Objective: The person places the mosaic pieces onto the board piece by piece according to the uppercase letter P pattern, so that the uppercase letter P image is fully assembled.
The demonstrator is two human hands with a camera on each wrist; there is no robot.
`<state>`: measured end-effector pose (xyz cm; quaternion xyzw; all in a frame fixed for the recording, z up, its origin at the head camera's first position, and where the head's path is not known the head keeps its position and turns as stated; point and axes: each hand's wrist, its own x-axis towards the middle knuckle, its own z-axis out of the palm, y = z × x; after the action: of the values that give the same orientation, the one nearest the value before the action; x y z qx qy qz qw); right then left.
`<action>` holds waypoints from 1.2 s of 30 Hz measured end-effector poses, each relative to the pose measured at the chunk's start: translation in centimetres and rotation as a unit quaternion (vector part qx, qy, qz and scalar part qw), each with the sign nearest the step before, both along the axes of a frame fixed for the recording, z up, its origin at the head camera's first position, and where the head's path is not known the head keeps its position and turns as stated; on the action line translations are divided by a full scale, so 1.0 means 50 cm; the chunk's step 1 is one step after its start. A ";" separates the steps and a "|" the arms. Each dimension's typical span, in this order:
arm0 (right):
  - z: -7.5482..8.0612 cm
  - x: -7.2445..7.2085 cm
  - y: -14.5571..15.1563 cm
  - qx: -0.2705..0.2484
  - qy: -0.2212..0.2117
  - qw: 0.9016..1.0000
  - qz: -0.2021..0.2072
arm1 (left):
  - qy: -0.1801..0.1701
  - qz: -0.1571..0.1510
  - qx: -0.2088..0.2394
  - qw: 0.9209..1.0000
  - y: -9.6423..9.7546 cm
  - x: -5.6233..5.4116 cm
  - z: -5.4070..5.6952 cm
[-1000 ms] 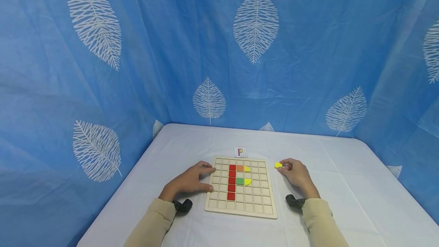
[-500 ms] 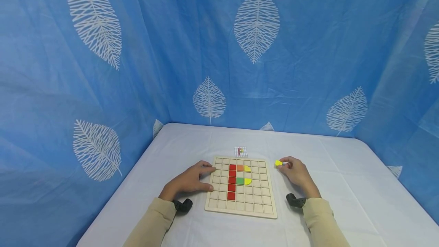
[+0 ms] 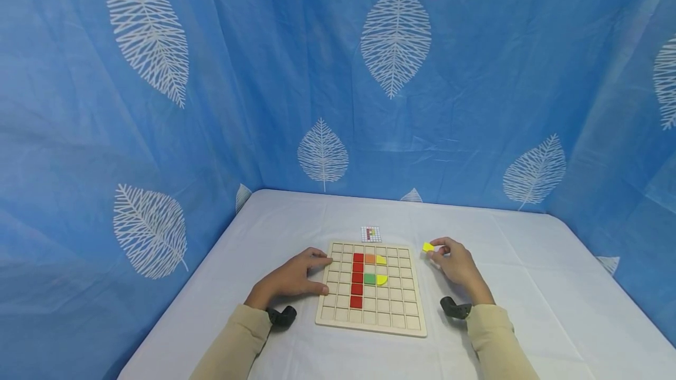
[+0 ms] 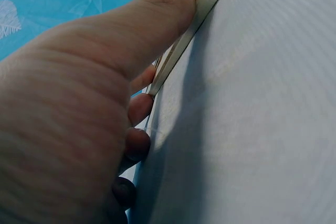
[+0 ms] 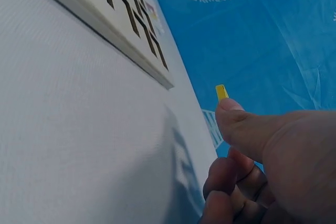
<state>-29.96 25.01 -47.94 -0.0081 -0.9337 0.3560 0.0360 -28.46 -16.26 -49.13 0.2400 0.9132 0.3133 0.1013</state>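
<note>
A yellow tile (image 3: 428, 247) is pinched between the thumb and fingers of my right hand (image 3: 457, 263), held above the cloth beyond the board's right edge. In the right wrist view only a narrow strip of the yellow tile (image 5: 222, 92) shows past the thumb. My left hand (image 3: 292, 277) rests against the left edge of a wooden grid board (image 3: 369, 324), its thumb and index finger spread apart. On the board are a column of red tiles (image 3: 357, 278), an orange tile (image 3: 369, 258), a green tile (image 3: 369, 279) and two round-edged yellow tiles (image 3: 381, 280).
A small card (image 3: 371, 234) with a printed coloured grid lies just behind the board. White cloth (image 3: 549, 286) covers the table. Blue curtains (image 3: 465, 110) with white leaves hang at the back and sides. A black wrist device (image 3: 454, 308) sits on each wrist.
My right hand has risen slightly and turned the yellow tile in its fingers, so a more square face now shows. The left hand and the board have stayed in place.
</note>
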 end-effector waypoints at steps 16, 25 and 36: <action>0.012 -0.003 -0.025 -0.022 0.011 1.000 0.014 | -0.006 0.007 0.001 1.000 0.000 0.003 -0.002; 0.032 0.002 -0.040 -0.049 0.017 0.998 0.019 | -0.002 0.002 0.000 1.000 0.001 -0.002 -0.003; 0.058 0.016 -0.072 -0.083 0.019 0.996 0.037 | -0.002 0.002 -0.002 1.000 0.001 0.000 0.000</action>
<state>-29.18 21.42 -45.03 0.0298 -0.8998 0.4334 0.0397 -28.45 -16.20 -49.12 0.2377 0.9141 0.3120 0.1027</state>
